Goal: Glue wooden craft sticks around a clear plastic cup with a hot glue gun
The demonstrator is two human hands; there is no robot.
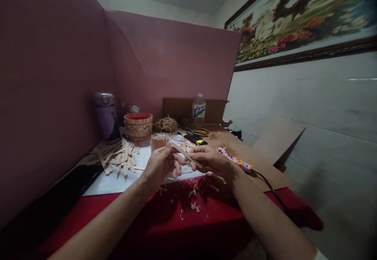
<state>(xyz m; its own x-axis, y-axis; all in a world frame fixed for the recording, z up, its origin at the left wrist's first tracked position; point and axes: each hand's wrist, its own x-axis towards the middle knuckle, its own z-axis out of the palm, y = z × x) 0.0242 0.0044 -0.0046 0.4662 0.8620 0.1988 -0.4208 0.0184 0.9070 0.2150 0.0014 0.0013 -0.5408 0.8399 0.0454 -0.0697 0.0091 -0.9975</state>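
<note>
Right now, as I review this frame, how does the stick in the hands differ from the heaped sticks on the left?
The held stick is raised between the left hand and right hand; the heaped sticks lie on the white sheet.
The held stick is single, while the heaped sticks are many, crossing at various angles.
Both are pale, narrow and wood-like.

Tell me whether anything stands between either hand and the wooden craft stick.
Nothing visible does: the left hand holds the wooden craft stick near one end, the right hand toward the other. The pale shavings lie on the red cloth, not between hand and stick.
</note>
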